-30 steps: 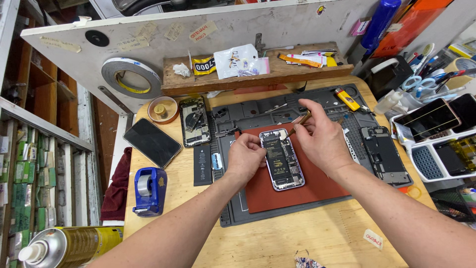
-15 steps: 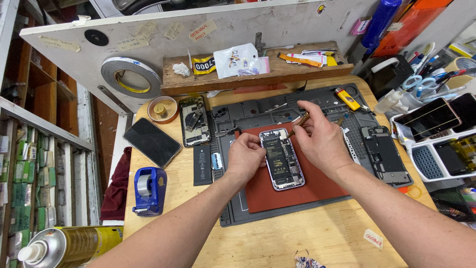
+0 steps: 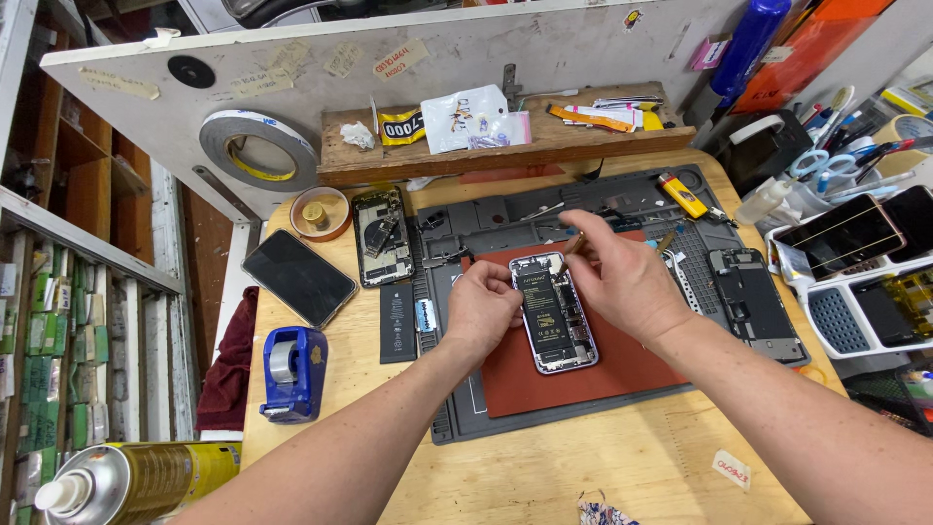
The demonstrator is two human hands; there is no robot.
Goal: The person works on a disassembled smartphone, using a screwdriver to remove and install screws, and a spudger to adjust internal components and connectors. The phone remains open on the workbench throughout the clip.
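Opened smartphone worked on with both hands on a red mat.

The opened smartphone (image 3: 552, 313) lies face-down on the red mat (image 3: 573, 374), over a grey repair mat (image 3: 457, 408) on the wooden tabletop (image 3: 544, 476). The left hand (image 3: 481, 309) touches its left edge, fingers curled together against it. The right hand (image 3: 622, 277) hovers over its top right corner, fingers pinched on a thin tool (image 3: 571, 246).

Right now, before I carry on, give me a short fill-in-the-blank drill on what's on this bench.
1. The opened phone lies on a ____ mat.
2. The right hand pinches a thin tool near the phone's ____ end.
3. The left hand steadies the phone's ____ edge.
4. The tape dispenser is ____.

Missing words: red; top; left; blue
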